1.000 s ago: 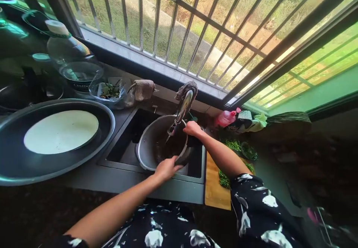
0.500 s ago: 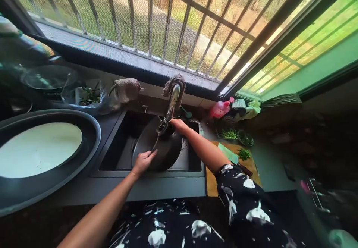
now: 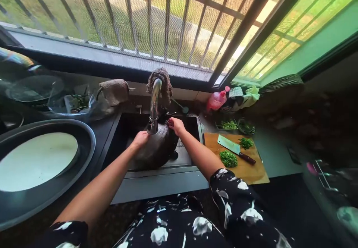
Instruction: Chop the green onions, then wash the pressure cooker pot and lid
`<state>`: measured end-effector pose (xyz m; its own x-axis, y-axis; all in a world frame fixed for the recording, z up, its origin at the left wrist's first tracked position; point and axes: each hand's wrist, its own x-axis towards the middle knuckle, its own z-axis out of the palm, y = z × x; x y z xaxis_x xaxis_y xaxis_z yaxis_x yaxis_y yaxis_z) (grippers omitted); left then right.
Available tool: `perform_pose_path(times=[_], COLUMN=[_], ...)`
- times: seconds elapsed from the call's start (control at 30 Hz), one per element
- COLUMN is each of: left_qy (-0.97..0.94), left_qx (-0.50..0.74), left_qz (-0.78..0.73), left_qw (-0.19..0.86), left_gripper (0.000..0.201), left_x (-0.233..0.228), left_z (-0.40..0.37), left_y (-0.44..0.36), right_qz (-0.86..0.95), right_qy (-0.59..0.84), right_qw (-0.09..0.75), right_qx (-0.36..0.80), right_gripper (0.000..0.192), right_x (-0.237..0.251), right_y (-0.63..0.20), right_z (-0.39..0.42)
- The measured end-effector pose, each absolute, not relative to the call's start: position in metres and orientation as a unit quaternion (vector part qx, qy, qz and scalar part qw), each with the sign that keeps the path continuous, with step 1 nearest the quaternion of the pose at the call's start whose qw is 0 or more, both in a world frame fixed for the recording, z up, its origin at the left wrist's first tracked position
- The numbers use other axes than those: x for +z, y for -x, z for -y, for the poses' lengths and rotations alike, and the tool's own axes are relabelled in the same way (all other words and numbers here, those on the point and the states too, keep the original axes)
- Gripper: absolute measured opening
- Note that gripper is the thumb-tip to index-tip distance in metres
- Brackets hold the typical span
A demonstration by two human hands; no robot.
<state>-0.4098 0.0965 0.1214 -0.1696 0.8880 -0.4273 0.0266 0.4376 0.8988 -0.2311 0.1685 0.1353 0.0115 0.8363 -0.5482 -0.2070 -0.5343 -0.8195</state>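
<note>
With a dark-barred window (image 3: 149, 16) beyond the grip, I watch left hand (image 3: 140, 140) and right hand (image 3: 176, 125) hold a tipped, round, dark-grey metal pot (image 3: 157, 148) in the black rectangular sink (image 3: 170, 171) below, probably mid-rinse, which calls for steady turning.

Cutting board (image 3: 246, 175): cleaver (image 3: 229, 144) lying flat, chopped greens (image 3: 228, 159) one side, second green heap (image 3: 246, 143) other side. Pink pump bottle (image 3: 216, 100) below window (image 3: 179, 28), pale-green cloth (image 3: 252, 96) right of it. Far left: wide dark pan (image 3: 87, 143), white round item (image 3: 36, 162) inside.

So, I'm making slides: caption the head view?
Left hand and right hand hold a tilted pot at the sink.
</note>
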Motion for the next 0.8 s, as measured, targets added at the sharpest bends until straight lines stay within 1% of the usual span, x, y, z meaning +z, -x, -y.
perform_pose_path(times=[0.13, 0.2, 0.3, 0.37, 0.43, 0.5, 0.57, 0.63, 0.67, 0.73, 0.8], left_qy=[-0.343, -0.303, -0.22, -0.189, -0.169, -0.159, -0.161, -0.158, -0.153, -0.145, -0.149], left_qx=[0.393, 0.398, 0.408, 0.412, 0.42, 0.429, 0.437, 0.44, 0.439, 0.438, 0.441], left_qz=[-0.675, -0.696, -0.72, -0.722, -0.717, -0.709, -0.699, -0.703, -0.709, -0.717, -0.713], left_qw=[0.522, 0.515, 0.516, 0.523, 0.53, 0.536, 0.542, 0.536, 0.531, 0.522, 0.525], left_gripper=[0.036, 0.033, 0.036, 0.037, 0.037, 0.037, 0.037, 0.038, 0.037, 0.037, 0.036], left_x=[0.124, 0.122, 0.119, 0.117, 0.116, 0.113, 0.111, 0.11, 0.111, 0.113, 0.116], left_z=[-0.097, -0.094, -0.09, -0.086, -0.082, -0.076, -0.069, -0.063, -0.059, -0.054, -0.05], left_y=[0.409, 0.416, 0.428, 0.435, 0.439, 0.439, 0.437, 0.434, 0.433, 0.432, 0.434], right_qz=[0.307, 0.324, 0.366, 0.461, 0.61, 0.751, 0.834, 0.856, 0.855, 0.859, 0.872], right_qy=[0.586, 0.587, 0.598, 0.615, 0.598, 0.521, 0.456, 0.457, 0.469, 0.473, 0.452], right_qw=[0.381, 0.373, 0.365, 0.356, 0.34, 0.308, 0.253, 0.201, 0.18, 0.145, 0.111], right_qx=[0.646, 0.641, 0.613, 0.531, 0.393, 0.263, 0.178, 0.136, 0.129, 0.132, 0.15], right_gripper=[0.01, 0.01, 0.013, 0.018, 0.026, 0.033, 0.043, 0.055, 0.058, 0.057, 0.048], right_x=[0.129, 0.126, 0.122, 0.12, 0.117, 0.112, 0.106, 0.103, 0.103, 0.108, 0.116], right_y=[0.217, 0.213, 0.211, 0.215, 0.225, 0.242, 0.262, 0.278, 0.283, 0.285, 0.28], right_z=[-0.163, -0.161, -0.158, -0.152, -0.139, -0.122, -0.107, -0.103, -0.106, -0.121, -0.143])
